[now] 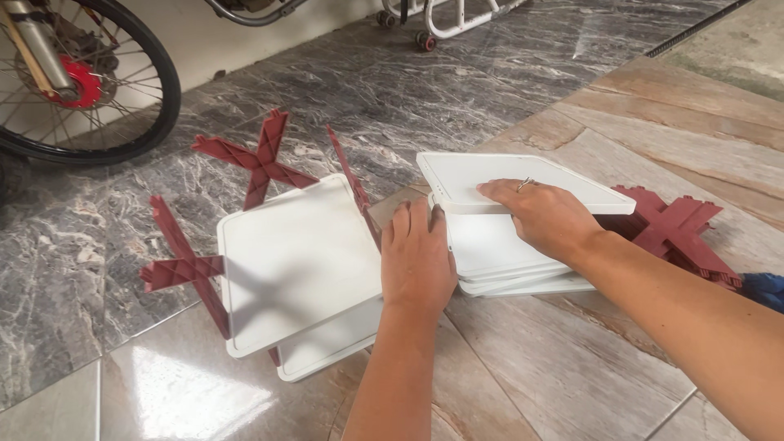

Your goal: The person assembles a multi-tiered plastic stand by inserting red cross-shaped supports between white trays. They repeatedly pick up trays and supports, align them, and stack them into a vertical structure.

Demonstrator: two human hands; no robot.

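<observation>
Top white panel [523, 181] lying tilted on the panel stack [510, 261] at centre floor [572, 376]; right hand [543, 216] pressing flat, open, upon it; left hand [416, 257] resting open at stack's 9 o'clock edge. Red cross-braces [260, 159] standing at 10 o'clock.

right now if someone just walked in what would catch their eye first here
Probably the two hands at the middle of the tiled floor: the right hand lies flat on the top white square panel of a stack, while the left hand presses against the stack's edge. Next, the dark red X-shaped pieces stand out around a second pair of white panels to the left. A motorcycle wheel with a red disc fills the top left corner.
</observation>
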